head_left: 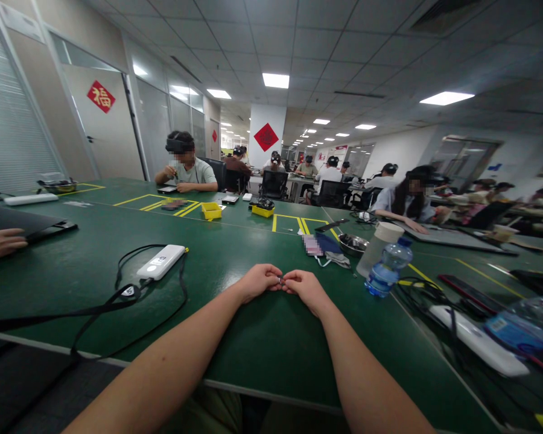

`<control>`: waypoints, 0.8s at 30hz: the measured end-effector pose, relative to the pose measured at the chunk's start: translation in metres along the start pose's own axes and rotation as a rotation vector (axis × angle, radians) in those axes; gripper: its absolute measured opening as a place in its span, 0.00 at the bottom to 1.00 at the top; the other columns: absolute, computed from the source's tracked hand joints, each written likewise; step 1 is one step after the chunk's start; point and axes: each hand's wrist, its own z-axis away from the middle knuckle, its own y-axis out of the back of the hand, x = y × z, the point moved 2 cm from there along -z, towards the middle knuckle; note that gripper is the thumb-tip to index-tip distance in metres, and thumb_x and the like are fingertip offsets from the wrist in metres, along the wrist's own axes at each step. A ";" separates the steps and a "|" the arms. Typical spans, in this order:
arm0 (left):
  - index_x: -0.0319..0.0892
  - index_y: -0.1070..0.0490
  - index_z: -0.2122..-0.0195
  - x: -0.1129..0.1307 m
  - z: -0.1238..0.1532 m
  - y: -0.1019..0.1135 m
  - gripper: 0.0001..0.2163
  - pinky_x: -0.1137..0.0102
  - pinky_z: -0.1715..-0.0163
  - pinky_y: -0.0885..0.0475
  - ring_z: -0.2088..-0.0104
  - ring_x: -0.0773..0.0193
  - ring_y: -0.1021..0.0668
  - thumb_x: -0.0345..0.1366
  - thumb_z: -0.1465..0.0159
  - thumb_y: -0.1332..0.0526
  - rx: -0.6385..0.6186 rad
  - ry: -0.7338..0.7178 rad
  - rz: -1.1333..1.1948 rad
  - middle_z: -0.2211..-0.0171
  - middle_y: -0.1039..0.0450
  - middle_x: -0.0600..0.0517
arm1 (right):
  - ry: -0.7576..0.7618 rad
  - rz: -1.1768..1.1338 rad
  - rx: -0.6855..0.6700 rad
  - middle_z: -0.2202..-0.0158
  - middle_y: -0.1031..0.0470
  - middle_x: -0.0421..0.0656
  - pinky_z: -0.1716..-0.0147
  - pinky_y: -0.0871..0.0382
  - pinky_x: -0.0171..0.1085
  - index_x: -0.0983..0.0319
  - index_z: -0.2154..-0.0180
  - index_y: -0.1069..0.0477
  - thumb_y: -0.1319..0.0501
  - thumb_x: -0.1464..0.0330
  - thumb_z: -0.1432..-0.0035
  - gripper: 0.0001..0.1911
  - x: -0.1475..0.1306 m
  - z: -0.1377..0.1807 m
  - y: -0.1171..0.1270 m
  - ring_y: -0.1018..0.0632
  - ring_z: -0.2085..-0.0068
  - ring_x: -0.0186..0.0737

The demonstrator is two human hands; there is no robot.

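Both my forearms reach out over the green table [253,337]. My left hand [259,281] and my right hand [304,286] meet fingertip to fingertip above the tabletop. Both are closed in a pinch on a tiny shiny metal part [281,280], too small to name. The fingers curl inward and hide most of it.
A white power bank [161,261] with a black cable lies to the left. A water bottle [388,267], a metal bowl [353,243] and a white cup stand to the right. Another person's hand [2,242] rests at far left. Yellow trays [211,210] and seated people are farther back.
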 end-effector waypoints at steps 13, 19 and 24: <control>0.35 0.30 0.62 -0.002 -0.002 0.003 0.10 0.72 0.66 0.28 0.72 0.68 0.23 0.25 0.46 0.39 0.038 0.019 0.003 0.70 0.25 0.48 | -0.101 -0.145 0.041 0.69 0.23 0.46 0.69 0.26 0.32 0.66 0.69 0.28 0.39 0.75 0.54 0.07 0.000 0.000 -0.001 0.21 0.68 0.36; 0.36 0.30 0.62 -0.001 0.000 0.001 0.10 0.75 0.70 0.29 0.74 0.70 0.24 0.26 0.46 0.40 0.012 0.019 -0.046 0.72 0.25 0.49 | -0.085 -0.139 0.017 0.70 0.23 0.44 0.70 0.27 0.30 0.65 0.68 0.28 0.39 0.74 0.54 0.07 0.000 0.001 -0.001 0.21 0.69 0.34; 0.36 0.30 0.62 0.001 0.000 0.000 0.10 0.74 0.69 0.29 0.74 0.70 0.24 0.28 0.46 0.40 -0.010 0.017 -0.059 0.72 0.25 0.49 | -0.088 -0.132 0.004 0.71 0.23 0.44 0.70 0.27 0.30 0.65 0.68 0.28 0.39 0.73 0.53 0.07 -0.001 0.001 -0.001 0.22 0.69 0.34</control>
